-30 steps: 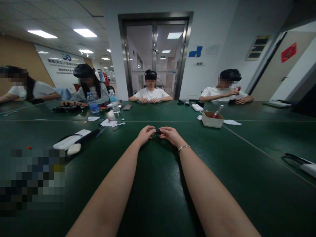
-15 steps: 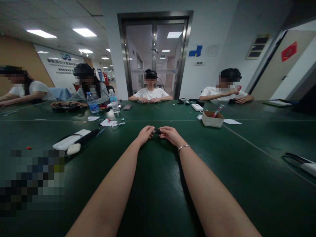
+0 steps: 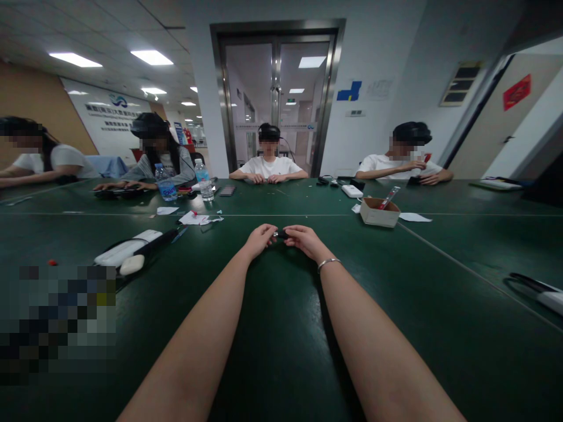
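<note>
Small black object (image 3: 282,234), dark green tabletop (image 3: 281,328), silver bracelet (image 3: 328,264), pale beige box (image 3: 379,218), white paper (image 3: 414,217)

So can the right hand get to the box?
Probably yes: the box sits beyond and to the right of the right hand, with nothing tall between. But that hand holds a black thing, so it might need to let go.

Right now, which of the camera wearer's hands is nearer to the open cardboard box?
Right. The right hand is left of the open cardboard box and a little closer to the camera; the left hand is farther left, past the right.
</note>
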Motion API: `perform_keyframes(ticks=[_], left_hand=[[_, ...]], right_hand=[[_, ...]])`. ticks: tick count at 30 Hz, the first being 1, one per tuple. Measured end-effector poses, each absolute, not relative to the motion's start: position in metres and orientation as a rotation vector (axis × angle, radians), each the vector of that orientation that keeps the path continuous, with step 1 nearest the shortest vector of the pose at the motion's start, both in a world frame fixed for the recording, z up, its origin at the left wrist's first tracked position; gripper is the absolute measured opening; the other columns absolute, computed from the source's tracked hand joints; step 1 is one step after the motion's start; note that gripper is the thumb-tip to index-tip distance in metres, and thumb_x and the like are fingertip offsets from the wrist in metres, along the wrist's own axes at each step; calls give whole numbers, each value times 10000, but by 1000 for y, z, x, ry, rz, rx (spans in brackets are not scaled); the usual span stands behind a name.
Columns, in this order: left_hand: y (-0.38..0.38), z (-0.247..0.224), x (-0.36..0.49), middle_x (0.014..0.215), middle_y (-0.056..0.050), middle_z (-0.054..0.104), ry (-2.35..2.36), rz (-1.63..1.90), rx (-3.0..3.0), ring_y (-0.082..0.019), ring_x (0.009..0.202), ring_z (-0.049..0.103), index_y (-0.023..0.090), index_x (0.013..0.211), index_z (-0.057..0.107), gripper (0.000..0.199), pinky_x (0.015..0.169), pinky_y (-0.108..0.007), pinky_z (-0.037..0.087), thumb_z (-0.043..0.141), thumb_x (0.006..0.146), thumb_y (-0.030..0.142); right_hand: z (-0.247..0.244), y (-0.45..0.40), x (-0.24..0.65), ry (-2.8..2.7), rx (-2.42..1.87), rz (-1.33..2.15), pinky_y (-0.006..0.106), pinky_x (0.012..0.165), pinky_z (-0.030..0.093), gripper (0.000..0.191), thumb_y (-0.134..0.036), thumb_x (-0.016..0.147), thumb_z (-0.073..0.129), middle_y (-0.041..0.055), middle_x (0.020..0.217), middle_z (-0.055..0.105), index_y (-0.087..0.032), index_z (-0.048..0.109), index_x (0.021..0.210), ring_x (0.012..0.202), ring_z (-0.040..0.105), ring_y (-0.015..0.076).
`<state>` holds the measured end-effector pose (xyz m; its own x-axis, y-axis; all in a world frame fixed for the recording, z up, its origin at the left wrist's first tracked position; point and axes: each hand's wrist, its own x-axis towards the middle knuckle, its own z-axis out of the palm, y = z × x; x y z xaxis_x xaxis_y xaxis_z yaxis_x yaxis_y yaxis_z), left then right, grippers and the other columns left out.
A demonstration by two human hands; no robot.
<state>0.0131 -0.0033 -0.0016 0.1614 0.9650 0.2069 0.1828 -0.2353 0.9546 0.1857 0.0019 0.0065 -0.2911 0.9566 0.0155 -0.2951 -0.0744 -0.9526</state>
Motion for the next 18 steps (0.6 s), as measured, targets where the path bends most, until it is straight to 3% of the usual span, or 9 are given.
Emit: perform_keyframes(ticks=[10,14,18], left_hand=[[-5,-2,10,750,-33,593,1091,1214,1645,-128,666,542,147,937,608,241,522,-204,417,619,705,212],[-3,-2,7,820,-65,646,1058,1263,1678,-143,730,585,130,871,628,206,696,-273,480,663,679,194],[-2,-2,6,891,-76,661,990,1272,1639,-164,815,615,132,856,622,224,839,-340,467,687,643,161]], right_hand=[[6,2,186,-1154,-838,1566,172,484,534,68,-21,813,594,69,651,628,-76,628,833,502,601,111],[5,4,187,-1146,-818,1574,176,491,536,73,-23,811,596,75,669,634,-80,621,849,512,608,116],[4,4,187,-1156,-830,1571,177,500,545,77,-30,815,596,73,687,636,-84,623,863,530,615,117]])
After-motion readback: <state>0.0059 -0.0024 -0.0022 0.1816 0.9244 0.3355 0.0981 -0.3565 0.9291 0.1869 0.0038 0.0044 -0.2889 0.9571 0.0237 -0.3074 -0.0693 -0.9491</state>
